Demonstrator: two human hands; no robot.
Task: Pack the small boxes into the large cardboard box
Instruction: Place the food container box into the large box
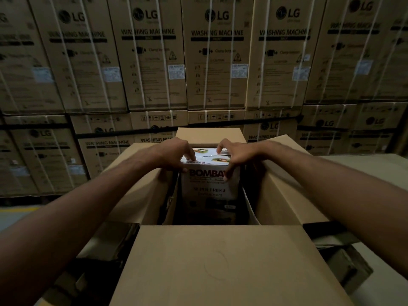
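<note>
1. The small white box stands upright inside the large cardboard box, at its far side. It says "BOMBAY" on the front. Its top is up near the rim.
2. My left hand holds the top left corner and my right hand holds the top right corner. My fingers curl over the top and my thumbs press on the front. The hands are apart, and both are clamped on this one box.
3. I think I hold it by the two top corners so it goes in straight and does not tip.
4. A line runs across the top of the box. It may be the lid flaps or a second box behind. I cannot tell.
5. Low down it is dark, so I cannot see what the box sits on.
6. In front of the box, toward me, there is a dark open gap. I guess more small boxes could go there.
7. At the sides the box looks close to the walls. My fingers have little room there, so I should lift them out upward.
8. The side flaps lean outward and the near flap lies flat toward me. That keeps the mouth wide, and my arms reach in over the flaps.
9. Behind it all are tall stacks of washing machine boxes with white straps, well apart from my hands.
</note>
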